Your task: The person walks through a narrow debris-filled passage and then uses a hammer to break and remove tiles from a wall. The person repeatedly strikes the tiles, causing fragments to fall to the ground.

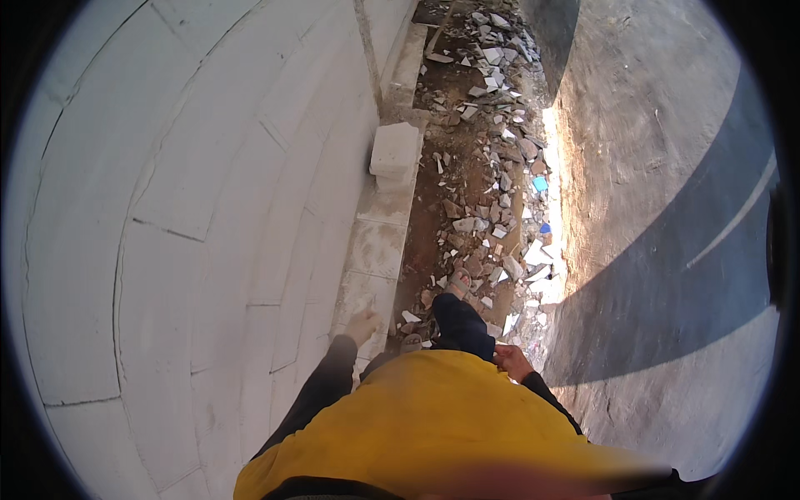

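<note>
My left hand (362,327) hangs low beside the pale block ledge (372,250) along the wall. It is smeared, so its finger positions do not show clearly; I see nothing in it. Close to my dark trouser leg (460,327) is my right hand (512,361), its fingers loosely bent and a little apart. No object shows in that hand. One sandalled foot (459,282) is forward on the rubble strip (429,208); the other foot (412,342) is farther back, partly hidden by my yellow top (425,408).
A white block wall (208,275) rises on the left, and a loose white block (395,150) sits on its ledge. Broken stones and tile pieces (471,224) cover the path ahead. On the right stands a rough grey surface (642,150), partly shadowed.
</note>
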The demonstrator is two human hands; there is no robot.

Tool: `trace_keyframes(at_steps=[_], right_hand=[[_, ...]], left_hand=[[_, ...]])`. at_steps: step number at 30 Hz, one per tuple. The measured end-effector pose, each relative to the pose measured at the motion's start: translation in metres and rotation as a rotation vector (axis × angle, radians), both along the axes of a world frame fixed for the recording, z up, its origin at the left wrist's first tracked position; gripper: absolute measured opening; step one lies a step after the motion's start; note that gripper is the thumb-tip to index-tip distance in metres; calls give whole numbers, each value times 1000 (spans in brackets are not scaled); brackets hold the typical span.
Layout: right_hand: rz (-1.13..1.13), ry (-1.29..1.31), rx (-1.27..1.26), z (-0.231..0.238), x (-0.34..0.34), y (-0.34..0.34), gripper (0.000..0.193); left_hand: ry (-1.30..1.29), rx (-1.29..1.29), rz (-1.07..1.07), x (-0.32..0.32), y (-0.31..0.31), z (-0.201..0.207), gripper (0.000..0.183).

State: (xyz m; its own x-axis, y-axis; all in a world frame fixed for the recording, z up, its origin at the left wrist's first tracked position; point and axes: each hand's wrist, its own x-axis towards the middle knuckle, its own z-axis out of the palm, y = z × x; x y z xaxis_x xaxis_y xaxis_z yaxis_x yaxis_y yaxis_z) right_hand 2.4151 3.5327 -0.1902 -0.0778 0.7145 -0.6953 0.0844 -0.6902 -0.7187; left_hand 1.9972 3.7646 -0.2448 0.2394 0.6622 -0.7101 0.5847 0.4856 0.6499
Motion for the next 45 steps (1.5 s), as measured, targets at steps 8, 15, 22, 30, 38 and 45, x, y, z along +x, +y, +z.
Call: trace_keyframes(at_steps=[8,15,22,30,38,45], right_hand=[[-10,-758,101,-53,69,144,26],[40,-840,134,-110,130,220,24],[159,-468,206,-99,183,264,39],[-56,-794,227,-162,198,437,31],[-228,-867,199,-105,235,570,32],[-42,-82,-91,-14,328,633,52]], left_hand=[[-91,-95,160,0,-8,-8,28],[-54,41,170,64,107,-39,31],[-220,216,121,116,215,-72,36],[-77,238,65,173,419,-78,32],[-75,646,211,238,653,107,44],[23,1372,174,256,786,282,56]])
